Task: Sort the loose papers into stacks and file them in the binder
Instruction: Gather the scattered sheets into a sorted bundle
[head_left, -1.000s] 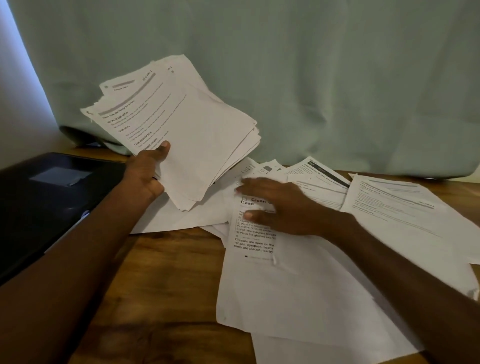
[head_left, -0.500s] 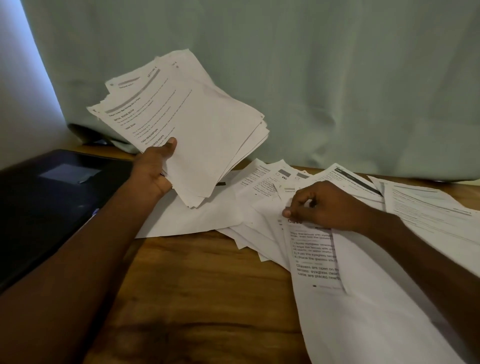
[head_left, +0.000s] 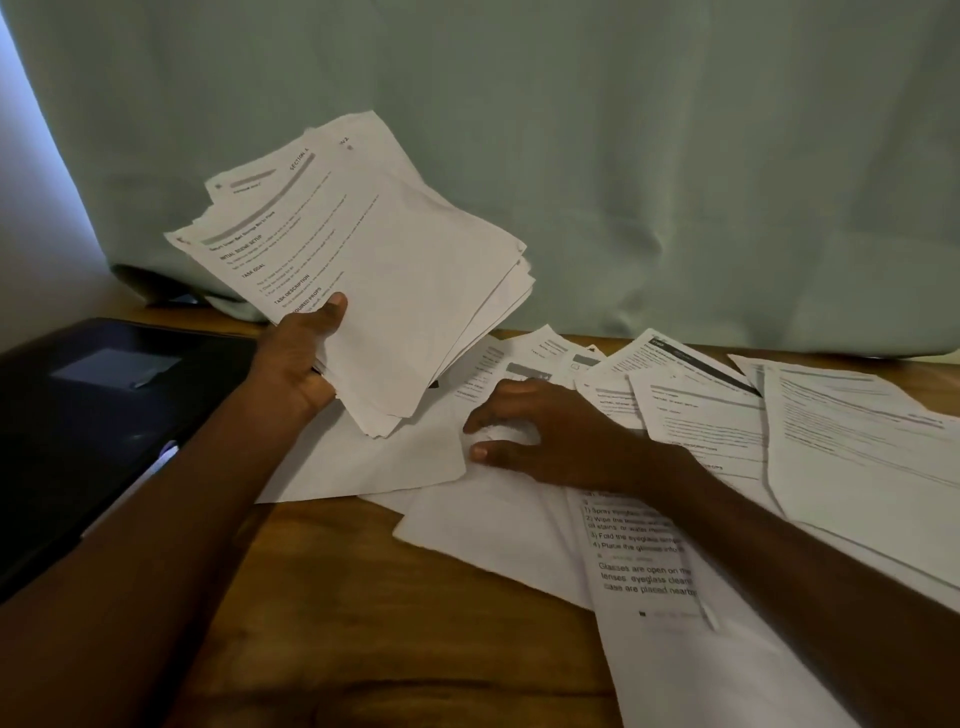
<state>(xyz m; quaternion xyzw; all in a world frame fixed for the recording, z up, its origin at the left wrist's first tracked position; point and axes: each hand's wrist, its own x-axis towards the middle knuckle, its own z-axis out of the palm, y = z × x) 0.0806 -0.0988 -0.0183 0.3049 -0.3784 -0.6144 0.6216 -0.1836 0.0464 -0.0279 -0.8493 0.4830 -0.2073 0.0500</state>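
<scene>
- My left grip (head_left: 298, 358) grasps a stack of papers (head_left: 384, 270) by its lower left corner, thumb laid flat across the printed top sheet and fingers curled beneath; the stack is raised clear of the tabletop (head_left: 363, 613) and tilted, its far end fanning towards the curtain (head_left: 649, 171).
- The top sheet of the held stack carries headed text; the sheets below it are unevenly squared, with edges stepping out at the right and lower sides.
- My right grip (head_left: 540, 434) rests on the loose papers (head_left: 727, 431) spread over the tabletop, fingers curled with the tips pressing into a sheet and the thumb set against the paper just below them; the paper puckers between thumb and fingertips, so it is pinched.
- The loose papers lie overlapped to the right of and below the held stack, some printed side up, some blank; one large sheet with numbered lines (head_left: 644, 566) passes under my right forearm and runs to the lower edge of view.
- A blank sheet (head_left: 374, 462) lies flat directly under the raised stack, between my two grips.
- The binder (head_left: 88, 415), dark and closed, lies on the tabletop at the left, beside my left forearm and well apart from the loose papers.
</scene>
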